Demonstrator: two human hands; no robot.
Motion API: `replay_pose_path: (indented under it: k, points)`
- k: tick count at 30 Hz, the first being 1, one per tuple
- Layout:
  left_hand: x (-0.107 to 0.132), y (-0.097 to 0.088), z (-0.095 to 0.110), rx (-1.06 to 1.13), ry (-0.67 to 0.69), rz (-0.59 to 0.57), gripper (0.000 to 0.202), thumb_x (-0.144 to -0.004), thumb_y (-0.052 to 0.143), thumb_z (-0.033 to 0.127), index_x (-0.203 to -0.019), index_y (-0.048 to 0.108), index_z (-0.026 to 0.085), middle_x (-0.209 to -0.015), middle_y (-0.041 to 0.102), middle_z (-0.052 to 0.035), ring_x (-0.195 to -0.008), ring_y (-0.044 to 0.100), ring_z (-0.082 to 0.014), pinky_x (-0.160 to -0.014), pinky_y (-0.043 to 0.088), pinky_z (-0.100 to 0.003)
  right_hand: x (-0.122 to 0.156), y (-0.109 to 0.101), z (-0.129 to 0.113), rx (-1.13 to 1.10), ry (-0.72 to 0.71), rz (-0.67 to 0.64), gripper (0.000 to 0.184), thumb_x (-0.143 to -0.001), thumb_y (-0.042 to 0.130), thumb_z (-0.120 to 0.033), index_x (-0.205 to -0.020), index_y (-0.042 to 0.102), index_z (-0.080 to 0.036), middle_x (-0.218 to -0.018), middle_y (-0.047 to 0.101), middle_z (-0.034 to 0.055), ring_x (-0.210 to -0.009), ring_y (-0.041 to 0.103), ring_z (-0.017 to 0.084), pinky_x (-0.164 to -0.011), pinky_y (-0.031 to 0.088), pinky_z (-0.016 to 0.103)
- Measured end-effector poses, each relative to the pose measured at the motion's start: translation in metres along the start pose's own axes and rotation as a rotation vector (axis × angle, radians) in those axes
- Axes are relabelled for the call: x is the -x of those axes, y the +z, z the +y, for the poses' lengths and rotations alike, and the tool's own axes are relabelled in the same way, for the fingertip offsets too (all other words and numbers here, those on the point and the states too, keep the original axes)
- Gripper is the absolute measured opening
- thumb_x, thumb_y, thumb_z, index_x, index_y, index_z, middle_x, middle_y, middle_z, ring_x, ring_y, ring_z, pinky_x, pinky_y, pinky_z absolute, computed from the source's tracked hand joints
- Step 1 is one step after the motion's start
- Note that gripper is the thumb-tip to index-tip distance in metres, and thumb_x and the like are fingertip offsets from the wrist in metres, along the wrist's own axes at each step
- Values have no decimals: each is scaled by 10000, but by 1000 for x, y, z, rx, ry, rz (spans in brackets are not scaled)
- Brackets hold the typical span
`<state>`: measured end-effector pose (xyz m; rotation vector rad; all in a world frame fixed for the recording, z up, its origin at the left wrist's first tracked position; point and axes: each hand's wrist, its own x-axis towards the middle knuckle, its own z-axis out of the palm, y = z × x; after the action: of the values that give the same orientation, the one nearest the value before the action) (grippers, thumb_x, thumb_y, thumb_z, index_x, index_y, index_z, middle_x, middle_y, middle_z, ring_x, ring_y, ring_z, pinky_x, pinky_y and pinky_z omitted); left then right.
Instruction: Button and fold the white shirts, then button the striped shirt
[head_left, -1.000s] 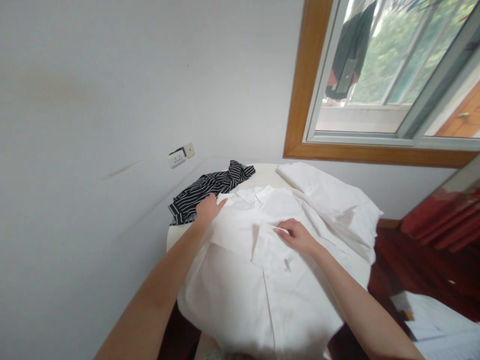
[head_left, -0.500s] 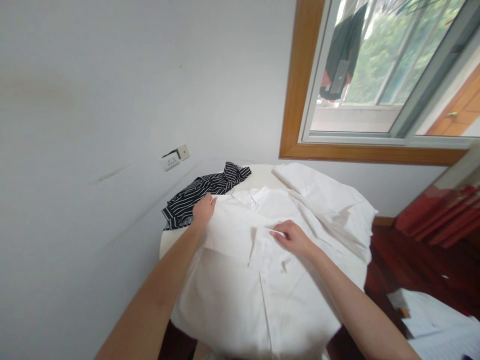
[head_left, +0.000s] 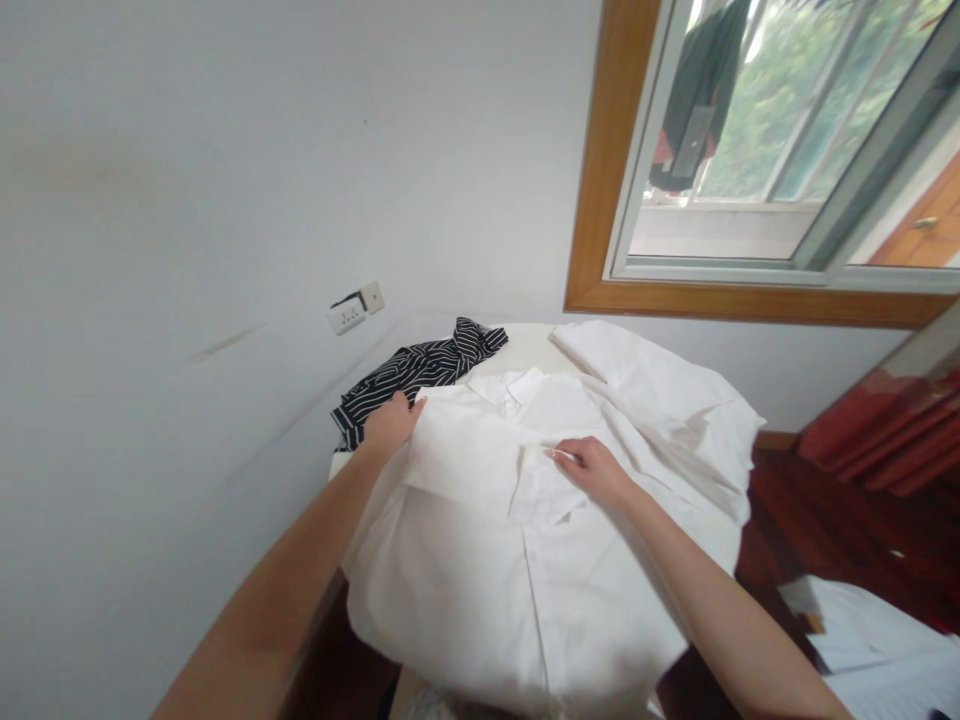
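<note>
A white shirt lies spread over a table, its collar toward the wall and its button front running toward me. My left hand is at the shirt's upper left corner, near the shoulder, with fingers closed on the cloth edge. Over the middle of the shirt, a folded sleeve end with its cuff lies across the front. My right hand pinches that sleeve near the cuff. Just beyond my left hand is a crumpled black garment with white stripes.
Another white cloth covers the table's right side and hangs over its edge. The wall with a socket rises behind on the left; a wood-framed window is at right. White papers lie low on the right, near a red curtain.
My left hand has shifted slightly left along the shirt's shoulder. The cuff under my right hand has turned and lies flatter. The view has tilted slightly.
</note>
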<state>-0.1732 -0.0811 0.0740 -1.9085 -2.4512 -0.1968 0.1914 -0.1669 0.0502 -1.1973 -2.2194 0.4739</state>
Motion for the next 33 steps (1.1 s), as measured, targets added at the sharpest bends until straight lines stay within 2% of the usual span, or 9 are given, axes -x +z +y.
replay_pose_path:
  k: [3, 6, 9, 12, 15, 18, 23, 28, 33]
  points:
    - [44, -2, 2, -52, 10, -17, 579, -904, 274, 590, -1122, 523, 114, -951, 691, -176, -909, 657, -320, -748, 466, -381, 0, 0, -1, -6, -12, -3, 448, -947, 353, -453, -661, 567, -182, -578, 533, -8, -542, 450, 111, -574, 301, 235]
    - [84, 3, 6, -127, 39, 18, 538, -918, 278, 559, -1094, 545, 126, -916, 691, -163, -871, 662, -311, -718, 464, -366, 0, 0, -1, 5, -13, -9, 456, -942, 359, -456, -645, 570, -182, -562, 532, -8, -534, 449, 113, -566, 295, 239]
    - [102, 8, 5, -158, 63, 31, 421, -936, 311, 456, -1080, 562, 150, -923, 691, -145, -844, 665, -288, -687, 455, -342, 0, 2, 1, 11, -11, -9, 470, -943, 358, -471, -644, 575, -182, -556, 532, -8, -530, 453, 114, -560, 294, 242]
    - [104, 9, -2, -158, 61, 48, 392, -946, 303, 406, -1123, 553, 161, -908, 697, -131, -837, 665, -282, -672, 446, -336, 0, 4, 6, 8, -7, 6, 472, -946, 349, -493, -682, 591, -187, -597, 563, 4, -562, 485, 125, -575, 317, 246]
    - [105, 9, -8, -154, 64, 50, 489, -915, 329, 536, -1133, 559, 164, -881, 699, -128, -831, 661, -301, -673, 444, -351, 0, 5, 8, -4, -17, 47, 446, -944, 360, -498, -739, 617, -196, -696, 610, 31, -670, 542, 151, -647, 365, 255]
    - [111, 9, -11, -159, 71, 17, 537, -875, 354, 616, -1054, 596, 170, -869, 697, -126, -825, 657, -305, -680, 443, -354, 0, 2, 7, -48, -2, 76, 420, -939, 383, -493, -775, 629, -196, -732, 623, 36, -706, 552, 159, -675, 377, 260]
    - [110, 14, -20, -19, 100, -32, 390, -910, 368, 451, -1086, 603, 193, -952, 709, -92, -898, 655, -256, -737, 447, -320, 0, -11, 3, -229, 72, 67, 413, -910, 420, -529, -785, 609, -183, -680, 567, 0, -647, 495, 136, -606, 354, 242]
    - [94, 15, -41, 239, 126, -88, 407, -883, 410, 416, -1134, 612, 167, -1021, 708, -78, -945, 645, -205, -815, 444, -259, 2, -27, 9, -374, 125, -3, 425, -869, 459, -556, -686, 539, -180, -563, 418, -36, -537, 375, 106, -514, 278, 240]
    - [98, 15, -52, 179, 127, -120, 431, -902, 371, 432, -1202, 562, 189, -934, 708, -57, -869, 653, -204, -760, 455, -277, 9, -47, 10, -479, 139, -74, 341, -854, 471, -479, -812, 602, -167, -689, 547, 13, -603, 464, 127, -548, 347, 238]
